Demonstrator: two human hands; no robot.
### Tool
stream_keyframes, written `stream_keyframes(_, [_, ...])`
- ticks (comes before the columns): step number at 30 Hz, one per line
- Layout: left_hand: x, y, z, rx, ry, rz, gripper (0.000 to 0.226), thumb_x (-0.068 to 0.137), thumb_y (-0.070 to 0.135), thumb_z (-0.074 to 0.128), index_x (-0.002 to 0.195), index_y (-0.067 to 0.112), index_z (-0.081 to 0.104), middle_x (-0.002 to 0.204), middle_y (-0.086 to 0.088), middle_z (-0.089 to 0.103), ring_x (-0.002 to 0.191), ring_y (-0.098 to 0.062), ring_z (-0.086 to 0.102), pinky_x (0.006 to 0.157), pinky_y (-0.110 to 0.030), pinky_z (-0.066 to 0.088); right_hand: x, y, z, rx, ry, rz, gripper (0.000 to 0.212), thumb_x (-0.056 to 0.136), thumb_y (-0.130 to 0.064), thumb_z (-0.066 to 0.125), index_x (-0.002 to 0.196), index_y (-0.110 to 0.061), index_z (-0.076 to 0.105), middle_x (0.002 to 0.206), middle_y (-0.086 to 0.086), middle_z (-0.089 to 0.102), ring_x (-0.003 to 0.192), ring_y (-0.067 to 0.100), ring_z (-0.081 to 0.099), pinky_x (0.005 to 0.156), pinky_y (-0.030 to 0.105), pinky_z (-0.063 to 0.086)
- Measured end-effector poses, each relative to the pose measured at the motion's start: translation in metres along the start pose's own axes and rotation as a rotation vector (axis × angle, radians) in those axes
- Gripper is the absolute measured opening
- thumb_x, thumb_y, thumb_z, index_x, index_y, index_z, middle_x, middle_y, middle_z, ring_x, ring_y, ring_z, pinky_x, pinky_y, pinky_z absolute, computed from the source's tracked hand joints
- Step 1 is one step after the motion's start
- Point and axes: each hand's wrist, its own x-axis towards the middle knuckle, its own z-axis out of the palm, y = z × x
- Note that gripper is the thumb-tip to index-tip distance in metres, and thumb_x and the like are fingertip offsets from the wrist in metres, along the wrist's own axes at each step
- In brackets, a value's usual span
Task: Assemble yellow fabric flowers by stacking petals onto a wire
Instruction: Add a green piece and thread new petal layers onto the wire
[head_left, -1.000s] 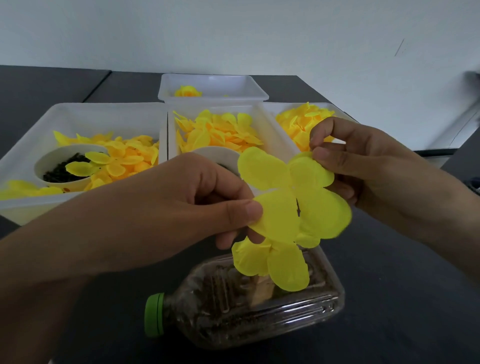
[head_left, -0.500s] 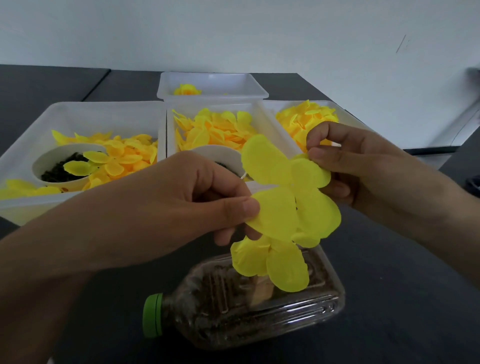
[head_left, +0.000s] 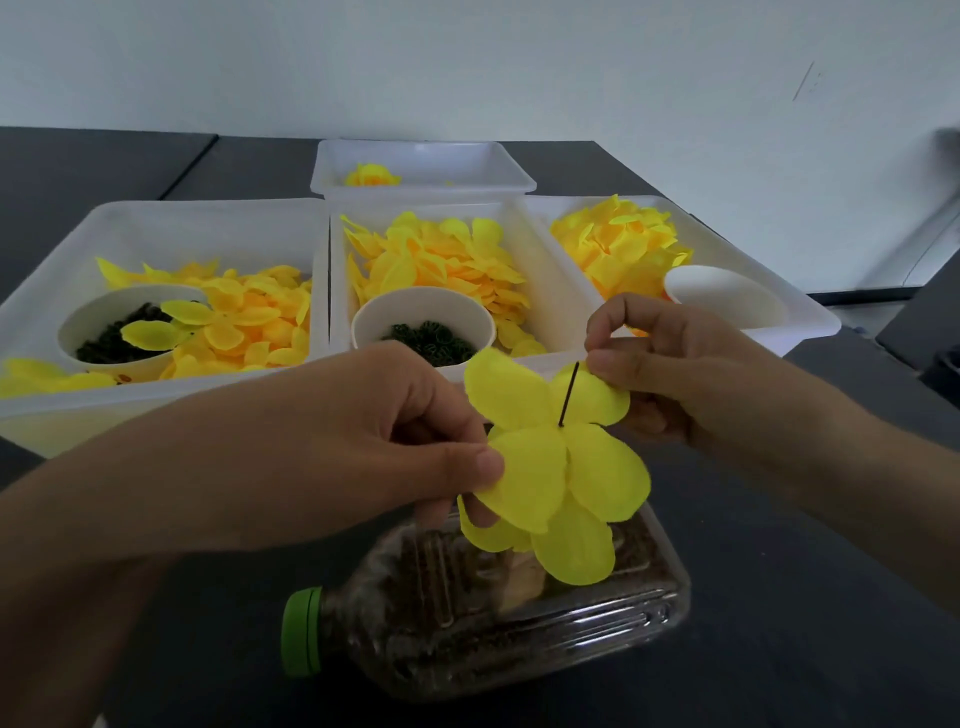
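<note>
A stack of bright yellow fabric petals (head_left: 550, 467) hangs in mid-air in front of me, above a bottle. My left hand (head_left: 395, 447) pinches the left edge of the petals between thumb and fingers. A thin dark wire (head_left: 569, 395) pokes up through the centre of the petals. My right hand (head_left: 670, 364) pinches the wire's upper end between thumb and forefinger, just right of the petals. The wire's lower part is hidden behind the petals.
A clear plastic bottle (head_left: 509, 623) with a green cap (head_left: 301, 631) lies on the dark table below the petals. Behind stand white trays (head_left: 208, 228) of yellow petals, paper cups (head_left: 421, 317) with small dark green parts, and a far tray (head_left: 426, 161) holding one yellow flower.
The dark wire now sticks out through the petals' centre, with my right fingers pinched on its tip. The petals have slid down along the wire and lie flatter.
</note>
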Motion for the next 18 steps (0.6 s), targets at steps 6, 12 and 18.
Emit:
stream_keyframes(6, [0.002,-0.007,0.01,0.158,0.008,-0.097,0.031,0.088,0.048,0.058,0.059,0.038,0.066,0.053,0.015,0.064,0.045,0.001,0.055,0.048,-0.009,0.039,0.0,0.015,0.005,-0.031,0.007,0.051,0.012,0.084,-0.009,0.063,0.088,-0.011,0.052,0.068,0.012,0.051,0.048,0.011,0.04,0.043,0.02,0.034])
stream_keyframes(12, [0.005,-0.004,0.021,0.389,0.069,-0.149,0.038,0.079,0.054,0.048,0.056,0.029,0.063,0.055,0.019,0.063,0.052,0.0,0.06,0.05,-0.013,0.042,0.003,0.025,0.012,-0.099,0.017,-0.028,0.011,0.091,0.001,0.058,0.091,-0.002,0.047,0.071,0.03,0.051,0.056,0.019,0.047,0.052,0.021,0.042])
stream_keyframes(18, [0.012,-0.007,0.031,0.471,-0.01,-0.226,0.027,0.087,0.05,0.06,0.068,0.033,0.07,0.065,0.024,0.066,0.061,0.005,0.061,0.061,-0.024,0.053,0.001,0.039,0.016,-0.151,0.015,-0.048,0.016,0.09,0.003,0.059,0.084,-0.001,0.045,0.071,0.036,0.037,0.063,0.024,0.036,0.052,0.021,0.04])
